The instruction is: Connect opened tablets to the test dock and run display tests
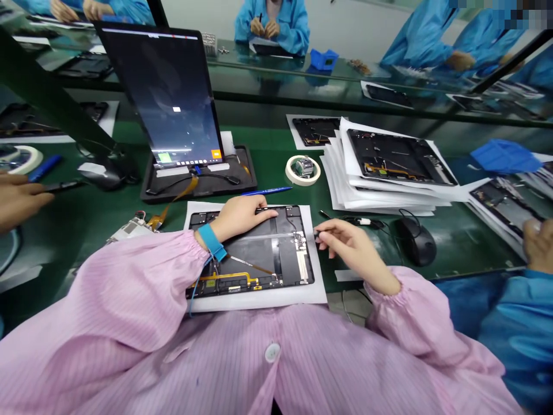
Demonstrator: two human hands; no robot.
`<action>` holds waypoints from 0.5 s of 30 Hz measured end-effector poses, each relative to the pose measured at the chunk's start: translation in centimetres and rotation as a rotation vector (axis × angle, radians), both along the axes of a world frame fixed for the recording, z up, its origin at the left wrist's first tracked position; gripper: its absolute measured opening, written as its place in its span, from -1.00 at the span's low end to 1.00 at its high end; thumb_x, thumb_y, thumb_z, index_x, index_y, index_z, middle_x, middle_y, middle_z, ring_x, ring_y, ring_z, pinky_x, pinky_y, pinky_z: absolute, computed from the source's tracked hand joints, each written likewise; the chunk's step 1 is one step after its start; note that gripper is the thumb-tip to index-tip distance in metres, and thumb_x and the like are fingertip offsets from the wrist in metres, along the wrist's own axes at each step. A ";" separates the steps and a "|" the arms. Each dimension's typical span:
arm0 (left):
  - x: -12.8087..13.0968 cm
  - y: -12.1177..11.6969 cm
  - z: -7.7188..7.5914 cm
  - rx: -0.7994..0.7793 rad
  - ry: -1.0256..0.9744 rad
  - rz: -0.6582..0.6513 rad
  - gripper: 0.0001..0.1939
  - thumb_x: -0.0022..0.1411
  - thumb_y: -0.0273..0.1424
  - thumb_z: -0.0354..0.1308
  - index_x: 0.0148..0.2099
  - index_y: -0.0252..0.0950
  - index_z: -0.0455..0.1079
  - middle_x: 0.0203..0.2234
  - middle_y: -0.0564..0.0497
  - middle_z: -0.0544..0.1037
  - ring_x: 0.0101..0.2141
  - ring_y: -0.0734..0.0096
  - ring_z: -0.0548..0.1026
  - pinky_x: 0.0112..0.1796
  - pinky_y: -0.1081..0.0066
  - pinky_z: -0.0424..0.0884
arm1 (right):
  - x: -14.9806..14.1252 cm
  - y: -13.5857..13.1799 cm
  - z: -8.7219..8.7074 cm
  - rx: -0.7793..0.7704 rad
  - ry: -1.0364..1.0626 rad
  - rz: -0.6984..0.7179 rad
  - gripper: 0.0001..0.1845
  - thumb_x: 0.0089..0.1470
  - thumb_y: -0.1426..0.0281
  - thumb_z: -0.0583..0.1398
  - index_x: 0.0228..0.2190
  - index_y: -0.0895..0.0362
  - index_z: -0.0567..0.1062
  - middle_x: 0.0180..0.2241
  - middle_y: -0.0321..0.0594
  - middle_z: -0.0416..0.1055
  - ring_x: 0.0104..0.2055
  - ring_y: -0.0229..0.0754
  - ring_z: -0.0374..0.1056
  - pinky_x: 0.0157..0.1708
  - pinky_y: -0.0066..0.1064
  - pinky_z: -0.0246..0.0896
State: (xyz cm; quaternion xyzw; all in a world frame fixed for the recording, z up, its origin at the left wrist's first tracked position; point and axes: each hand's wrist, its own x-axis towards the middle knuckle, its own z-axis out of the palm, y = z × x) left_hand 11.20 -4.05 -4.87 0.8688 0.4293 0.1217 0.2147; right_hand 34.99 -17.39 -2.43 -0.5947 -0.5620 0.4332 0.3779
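An opened tablet housing (254,251) with exposed flex cables and small boards lies on a white sheet (320,288) in front of me. My left hand (242,216), with a blue wrist strap (211,242), lies across its far edge. The thumb points right over the inside, while the other fingers curl at the edge and are partly hidden. At the right edge, beside a small board (299,240), my right hand (345,245) pinches a small black plug (317,235). Whether the plug sits in the housing's port, I cannot tell.
A lit screen (173,104) stands in a black tray (248,167) behind left. Behind right is a stack of sheets and housings (345,187). Nearby are a tape roll (290,171), a blue pen (272,191), a mouse (415,239) and a co-worker's hand (538,245).
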 end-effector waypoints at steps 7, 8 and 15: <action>0.1 0.0 -0.1 0.008 -0.001 -0.002 -0.54 0.21 0.06 0.00 -0.33 -0.25 0.39 -0.47 0.05 0.51 -0.48 0.38 0.39 -0.49 0.44 0.06 | 0.1 0.5 -1.6 0.029 -0.162 0.142 -0.79 0.20 0.26 0.08 -0.18 0.09 0.35 -0.31 -0.26 0.32 -0.28 -0.22 0.28 -0.26 -0.35 0.23; 0.1 0.0 -0.1 0.008 -0.002 -0.002 -0.54 0.21 0.06 0.00 -0.33 -0.25 0.39 -0.47 0.05 0.51 -0.48 0.38 0.39 -0.49 0.44 0.06 | 0.1 0.6 -1.6 0.023 -0.164 0.150 -0.78 0.21 0.25 0.07 -0.16 0.09 0.34 -0.32 -0.26 0.32 -0.28 -0.22 0.28 -0.26 -0.36 0.23; 0.1 0.0 0.0 0.003 -0.009 -0.008 -0.55 0.21 0.05 -0.01 -0.33 -0.24 0.38 -0.46 0.06 0.52 -0.46 0.37 0.39 -0.48 0.44 0.06 | -1.7 -0.5 -0.9 0.150 -0.698 0.150 -0.46 0.22 0.27 0.02 0.16 0.22 0.09 -0.37 -0.18 0.34 -0.31 -0.07 0.29 -0.25 -0.20 0.26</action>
